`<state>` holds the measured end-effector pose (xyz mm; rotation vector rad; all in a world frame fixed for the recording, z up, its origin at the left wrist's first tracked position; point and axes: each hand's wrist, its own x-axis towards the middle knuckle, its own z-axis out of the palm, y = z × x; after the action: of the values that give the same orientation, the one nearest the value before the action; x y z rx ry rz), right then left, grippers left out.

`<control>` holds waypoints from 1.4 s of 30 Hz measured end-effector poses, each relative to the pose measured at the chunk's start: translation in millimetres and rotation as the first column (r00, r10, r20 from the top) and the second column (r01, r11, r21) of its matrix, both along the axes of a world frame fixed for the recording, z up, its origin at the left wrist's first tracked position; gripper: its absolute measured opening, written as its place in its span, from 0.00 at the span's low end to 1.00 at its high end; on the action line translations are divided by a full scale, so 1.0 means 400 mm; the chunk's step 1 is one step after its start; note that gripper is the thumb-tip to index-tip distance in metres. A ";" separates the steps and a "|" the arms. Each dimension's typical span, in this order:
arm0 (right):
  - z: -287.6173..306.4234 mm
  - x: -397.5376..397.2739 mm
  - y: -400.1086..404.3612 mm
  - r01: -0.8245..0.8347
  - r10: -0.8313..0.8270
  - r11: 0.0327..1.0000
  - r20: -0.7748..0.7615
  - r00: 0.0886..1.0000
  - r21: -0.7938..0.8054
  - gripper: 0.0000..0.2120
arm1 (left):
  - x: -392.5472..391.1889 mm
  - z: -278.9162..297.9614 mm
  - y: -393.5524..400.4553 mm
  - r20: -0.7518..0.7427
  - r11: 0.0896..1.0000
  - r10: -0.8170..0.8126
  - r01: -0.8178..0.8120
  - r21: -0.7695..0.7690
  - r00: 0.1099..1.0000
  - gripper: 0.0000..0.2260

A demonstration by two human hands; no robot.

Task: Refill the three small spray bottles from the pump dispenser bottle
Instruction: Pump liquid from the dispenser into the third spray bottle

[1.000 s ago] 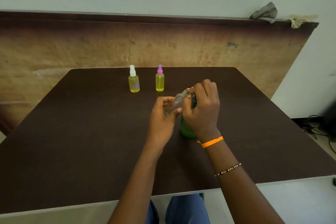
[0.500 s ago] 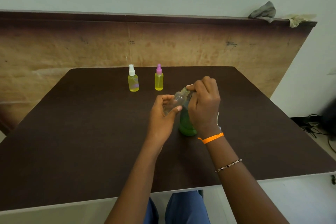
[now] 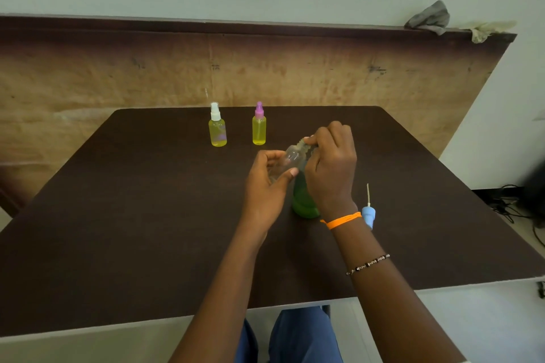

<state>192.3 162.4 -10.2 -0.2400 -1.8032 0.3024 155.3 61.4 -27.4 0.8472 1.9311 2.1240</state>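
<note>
**Two bottles full, third under the pump**

Nearest, beside the right wrist: blue spray cap (image 3: 369,216) w/ its dip tube pointing up, standing on the table (image 3: 124,244), off its bottle. So the third bottle is open and ready.

Left hand (image 3: 267,186) is curled round the clear small bottle (image 3: 290,160), thumb across the front, holding it tilted w/ its threaded neck up toward the right fingers. Looks empty or nearly so; glare makes the level hard to judge.

Right hand (image 3: 331,169) is closed over the top of the green pump bottle (image 3: 303,200), fingers bent down on the pump head. Nozzle itself is hidden under the fingers, so can't confirm it's lined up w/ the neck, though the neck sits just at the fingertips.

To do this step well, in my view:
- keep the neck touching the nozzle tip, bottle steady, before each press
- press slow and full; a fast stroke could squirt past the narrow mouth
- keep the green bottle flat on the table so it won't tip
- stop short of the neck, leave room for the dip tube

Further back, well apart from both hands: white-capped bottle (image 3: 217,127) and pink-capped bottle (image 3: 259,125), both upright, capped, yellow liquid inside. Those two look done.
</note>
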 end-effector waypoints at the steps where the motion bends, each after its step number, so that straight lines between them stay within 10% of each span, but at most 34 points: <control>1: -0.005 -0.002 -0.001 0.006 -0.006 1.000 -0.005 1.000 0.011 0.10 | -0.001 0.000 -0.001 0.003 1.000 -0.001 0.001 -0.003 1.000 0.13; 42: -0.003 0.002 0.007 0.006 -0.005 1.000 -0.022 1.000 0.023 0.10 | -0.002 0.004 -0.008 -0.019 1.000 0.015 -0.016 -0.015 1.000 0.12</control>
<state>193.2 165.3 -11.3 -0.2248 -1.7827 0.2797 154.5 58.4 -25.9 0.8558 1.9670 2.1147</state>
